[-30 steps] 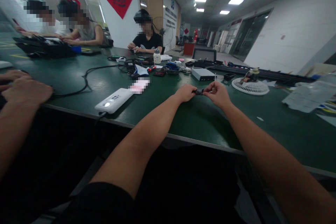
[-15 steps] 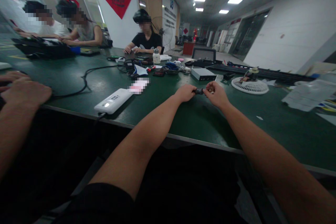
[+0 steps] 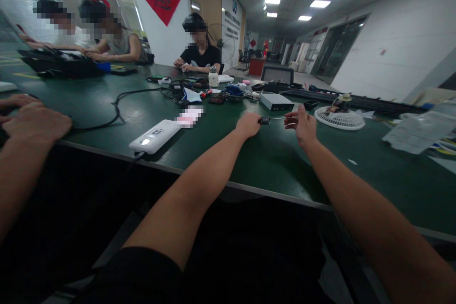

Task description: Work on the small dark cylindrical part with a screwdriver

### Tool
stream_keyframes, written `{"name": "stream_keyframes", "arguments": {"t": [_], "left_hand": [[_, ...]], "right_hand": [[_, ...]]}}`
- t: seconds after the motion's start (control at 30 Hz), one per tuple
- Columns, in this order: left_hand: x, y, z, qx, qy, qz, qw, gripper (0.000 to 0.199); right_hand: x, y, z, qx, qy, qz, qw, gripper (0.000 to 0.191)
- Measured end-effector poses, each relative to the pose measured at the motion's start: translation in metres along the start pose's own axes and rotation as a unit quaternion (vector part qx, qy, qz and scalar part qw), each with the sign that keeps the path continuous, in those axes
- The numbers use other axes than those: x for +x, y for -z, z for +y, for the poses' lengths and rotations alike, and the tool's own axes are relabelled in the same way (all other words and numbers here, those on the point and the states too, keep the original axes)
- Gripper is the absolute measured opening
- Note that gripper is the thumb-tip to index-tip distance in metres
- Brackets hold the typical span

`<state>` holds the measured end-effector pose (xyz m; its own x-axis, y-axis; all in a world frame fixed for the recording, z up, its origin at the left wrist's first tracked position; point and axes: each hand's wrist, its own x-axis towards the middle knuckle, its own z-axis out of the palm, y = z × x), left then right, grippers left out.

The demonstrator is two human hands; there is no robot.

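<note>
My left hand (image 3: 248, 125) pinches a small black cylinder (image 3: 264, 120) at the end of its fingers, above the green table top. A thin metal rod (image 3: 280, 118) runs from the cylinder towards the right. My right hand (image 3: 300, 126) is a little to the right of the rod's tip, with its fingers apart and nothing in them. Nothing of the cylinder's far side shows.
A white power bank (image 3: 153, 137) lies left of my hands, and a grey metal box (image 3: 276, 101) stands beyond them. A round white fan grille (image 3: 340, 118) lies to the right. A co-worker's hand (image 3: 35, 123) rests at the left table edge.
My right hand has let go of the black cylinder and moved right, its fingers spreading apart. The thin rod now shows clearly, pointing right from the piece in my left hand.
</note>
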<state>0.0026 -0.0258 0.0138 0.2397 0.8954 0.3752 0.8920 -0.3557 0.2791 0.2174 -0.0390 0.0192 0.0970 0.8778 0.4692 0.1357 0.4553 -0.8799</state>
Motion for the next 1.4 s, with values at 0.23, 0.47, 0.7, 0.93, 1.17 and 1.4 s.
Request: {"name": "stream_keyframes", "arguments": {"t": [0.23, 0.47, 0.7, 0.93, 1.17, 1.4], "left_hand": [[-0.001, 0.001, 0.004, 0.005, -0.013, -0.004, 1.000, 0.028], [-0.001, 0.001, 0.002, 0.008, -0.023, -0.003, 1.000, 0.029], [-0.001, 0.001, 0.003, 0.003, -0.022, -0.003, 1.000, 0.028], [-0.003, 0.002, 0.004, 0.013, -0.019, -0.006, 1.000, 0.027], [-0.003, 0.004, 0.006, 0.024, -0.008, -0.014, 1.000, 0.029], [-0.002, 0.002, 0.004, 0.020, -0.009, -0.002, 1.000, 0.028]], "right_hand": [[-0.001, -0.001, 0.002, -0.015, -0.002, -0.027, 1.000, 0.071], [-0.002, -0.002, -0.001, -0.006, -0.004, -0.036, 0.999, 0.069], [-0.004, -0.003, -0.003, 0.022, -0.022, -0.042, 0.999, 0.069], [-0.003, -0.003, -0.001, 0.008, -0.020, -0.031, 0.999, 0.071], [-0.005, -0.004, -0.005, 0.038, -0.031, -0.015, 0.999, 0.068], [-0.007, -0.005, -0.008, 0.039, -0.034, -0.025, 0.998, 0.067]]}}
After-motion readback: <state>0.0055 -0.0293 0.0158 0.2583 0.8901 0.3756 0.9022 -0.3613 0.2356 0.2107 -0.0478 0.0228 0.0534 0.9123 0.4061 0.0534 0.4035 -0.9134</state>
